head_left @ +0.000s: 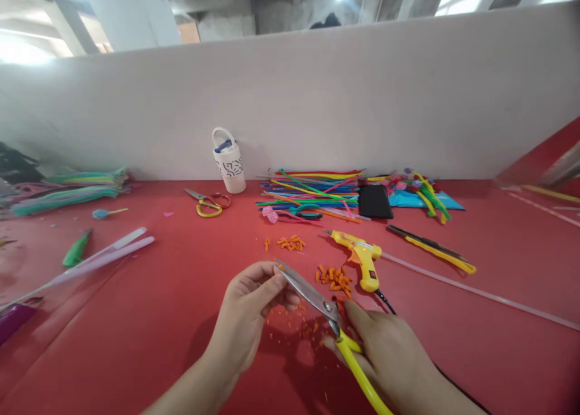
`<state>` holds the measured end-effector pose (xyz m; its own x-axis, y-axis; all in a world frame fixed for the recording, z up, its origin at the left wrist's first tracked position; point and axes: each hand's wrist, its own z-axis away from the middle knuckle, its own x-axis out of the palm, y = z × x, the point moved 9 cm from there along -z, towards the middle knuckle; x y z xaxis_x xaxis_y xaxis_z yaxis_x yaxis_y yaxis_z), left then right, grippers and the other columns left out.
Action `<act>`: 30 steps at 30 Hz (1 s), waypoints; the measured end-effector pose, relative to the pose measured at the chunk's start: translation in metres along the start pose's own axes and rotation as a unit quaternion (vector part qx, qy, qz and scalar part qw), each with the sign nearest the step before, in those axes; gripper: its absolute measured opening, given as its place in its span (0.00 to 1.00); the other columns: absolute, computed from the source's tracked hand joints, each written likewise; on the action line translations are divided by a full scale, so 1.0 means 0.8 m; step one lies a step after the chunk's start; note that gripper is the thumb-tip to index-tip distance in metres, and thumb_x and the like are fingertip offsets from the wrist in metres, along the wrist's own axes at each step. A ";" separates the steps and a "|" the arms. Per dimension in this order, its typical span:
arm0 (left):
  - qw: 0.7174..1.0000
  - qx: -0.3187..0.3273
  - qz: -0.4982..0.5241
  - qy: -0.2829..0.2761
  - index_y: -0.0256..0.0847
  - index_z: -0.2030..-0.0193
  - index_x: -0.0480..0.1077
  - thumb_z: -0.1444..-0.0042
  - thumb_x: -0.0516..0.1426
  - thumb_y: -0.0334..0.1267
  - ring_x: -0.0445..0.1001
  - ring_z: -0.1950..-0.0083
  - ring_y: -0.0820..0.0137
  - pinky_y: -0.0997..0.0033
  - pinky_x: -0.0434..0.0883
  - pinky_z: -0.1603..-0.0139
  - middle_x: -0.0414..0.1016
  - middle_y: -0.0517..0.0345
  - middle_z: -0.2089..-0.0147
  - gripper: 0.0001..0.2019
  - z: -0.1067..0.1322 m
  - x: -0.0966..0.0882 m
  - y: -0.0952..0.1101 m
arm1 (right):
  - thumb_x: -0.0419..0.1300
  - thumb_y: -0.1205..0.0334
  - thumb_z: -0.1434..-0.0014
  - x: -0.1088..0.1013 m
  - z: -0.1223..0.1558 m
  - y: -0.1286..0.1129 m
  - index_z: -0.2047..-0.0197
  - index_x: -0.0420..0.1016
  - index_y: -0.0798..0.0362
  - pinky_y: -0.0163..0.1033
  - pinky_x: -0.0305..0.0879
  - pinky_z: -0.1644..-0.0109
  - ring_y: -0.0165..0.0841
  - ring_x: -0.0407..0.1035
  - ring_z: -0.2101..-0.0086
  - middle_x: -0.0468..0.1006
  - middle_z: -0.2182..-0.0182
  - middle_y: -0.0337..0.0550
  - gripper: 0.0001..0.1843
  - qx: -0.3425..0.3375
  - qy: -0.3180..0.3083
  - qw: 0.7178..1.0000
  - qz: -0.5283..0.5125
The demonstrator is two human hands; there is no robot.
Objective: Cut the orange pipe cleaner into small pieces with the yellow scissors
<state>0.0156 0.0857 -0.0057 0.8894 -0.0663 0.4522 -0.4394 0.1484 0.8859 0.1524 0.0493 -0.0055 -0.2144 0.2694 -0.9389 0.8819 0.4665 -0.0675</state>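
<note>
Red tabletop [172, 348] everywhere, with a big heap of colorful pipe cleaners [312, 191] behind the yellow glue gun [369, 252]. In front of the glue gun, the right hand [392, 348] has its fingers wrapped around the handles of some scissors [327, 307], blades pretty much together and angled up toward the left hand [251, 303]. That one's nearer side of the gun, off to its left, thumb and fingers pinched tight. There's a pile of orange pieces [335, 277] just left of the gun, a smaller orange cluster [291, 243] further left, and loose orange crumbs [308, 330] nearer than both. Tiniest is the orange bit [281, 267] in that pinch, right at the blade tips. Looks like mid-trim to me; next move probably needs a small, controlled squeeze, fingertips well clear.
</note>
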 end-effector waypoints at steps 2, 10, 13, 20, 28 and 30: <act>1.000 -0.001 -0.003 0.003 0.35 0.75 0.68 0.51 0.55 0.31 0.69 0.76 0.76 0.78 0.66 0.74 0.71 0.60 0.78 0.04 0.000 0.000 0.000 | 0.46 0.49 0.46 0.000 0.001 0.000 0.77 0.55 0.49 0.35 0.41 0.83 0.32 0.63 0.87 0.68 0.89 0.36 0.15 0.000 0.002 1.000 0.002; 1.000 -0.004 -0.012 0.009 0.35 0.75 0.68 0.52 0.56 0.32 0.69 0.76 0.76 0.78 0.66 0.74 0.71 0.59 0.77 0.04 0.000 -0.002 -0.001 | 0.46 0.48 0.46 0.002 0.003 0.000 0.77 0.56 0.49 0.35 0.41 0.83 0.33 0.64 0.88 0.68 0.89 0.37 0.15 0.000 -0.002 1.000 0.006; 1.000 -0.004 -0.020 0.008 0.36 0.75 0.68 0.52 0.56 0.32 0.69 0.76 0.76 0.78 0.66 0.74 0.71 0.59 0.78 0.04 -0.001 -0.003 -0.001 | 0.45 0.48 0.45 0.000 0.002 0.000 0.77 0.57 0.50 0.35 0.40 0.83 0.33 0.64 0.88 0.68 0.90 0.37 0.16 0.000 0.006 1.000 0.014; 1.000 -0.002 -0.025 -0.001 0.35 0.75 0.69 0.51 0.55 0.32 0.68 0.76 0.77 0.78 0.66 0.74 0.71 0.60 0.77 0.04 -0.002 -0.004 -0.001 | 0.44 0.47 0.45 0.000 0.001 0.003 0.78 0.58 0.50 0.35 0.40 0.83 0.33 0.63 0.88 0.68 0.90 0.38 0.18 0.014 0.005 1.000 0.027; 1.000 -0.010 -0.020 0.001 0.35 0.74 0.67 0.52 0.55 0.33 0.69 0.76 0.76 0.78 0.66 0.73 0.70 0.59 0.77 0.04 -0.005 -0.005 -0.003 | 0.50 0.48 0.49 0.013 0.000 0.021 0.79 0.57 0.49 0.34 0.40 0.83 0.30 0.59 0.87 0.66 0.88 0.37 0.16 0.074 -0.057 0.994 -0.047; 1.000 -0.023 -0.016 -0.010 0.36 0.74 0.67 0.52 0.56 0.33 0.69 0.76 0.76 0.77 0.66 0.73 0.71 0.59 0.77 0.04 -0.005 -0.001 -0.007 | 0.51 0.47 0.51 0.012 -0.002 0.025 0.81 0.54 0.49 0.33 0.42 0.83 0.28 0.56 0.87 0.63 0.88 0.34 0.17 0.110 -0.073 0.985 -0.113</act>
<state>0.0178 0.0886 -0.0115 0.9000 -0.0918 0.4262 -0.4041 0.1913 0.8945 0.1671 0.0627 -0.0157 -0.3665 0.0473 -0.9292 0.8916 0.3033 -0.3362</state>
